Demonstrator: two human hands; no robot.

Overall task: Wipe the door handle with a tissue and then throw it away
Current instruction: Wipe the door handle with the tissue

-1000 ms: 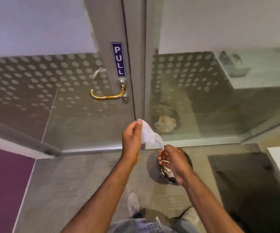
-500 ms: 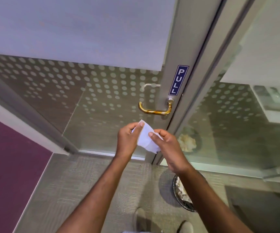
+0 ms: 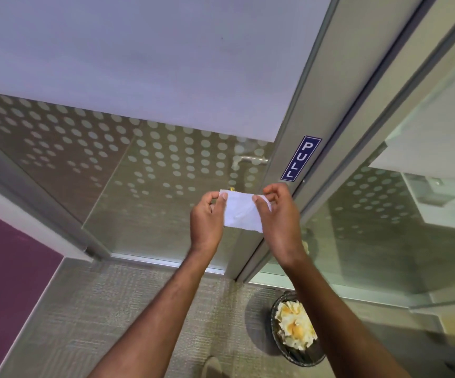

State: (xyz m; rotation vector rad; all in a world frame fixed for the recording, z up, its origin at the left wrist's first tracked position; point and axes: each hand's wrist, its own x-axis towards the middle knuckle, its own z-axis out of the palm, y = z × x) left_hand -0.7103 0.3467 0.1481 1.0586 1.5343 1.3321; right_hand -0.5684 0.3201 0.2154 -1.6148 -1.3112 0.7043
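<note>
Fingers [image 3: 222, 198] of your left hand [image 3: 206, 223] and right hand [image 3: 277, 216] now pinch the tissue [image 3: 241, 212] flat between them, raised in front of the door handle [image 3: 231, 189], mostly hidden behind it; wiping looks next, the bin [image 3: 297, 334] waits below

Both hands are raised in front of a glass door, the left hand [image 3: 206, 219] and right hand [image 3: 278, 214] each pinching one end of a white tissue [image 3: 241, 212] stretched flat between them. Just behind it, a sliver of the gold door handle [image 3: 231, 189] peeks out, left of a blue PULL sign [image 3: 300, 158]. On the carpet near right sits a dark waste bin [image 3: 297, 356] holding crumpled paper.
</note>
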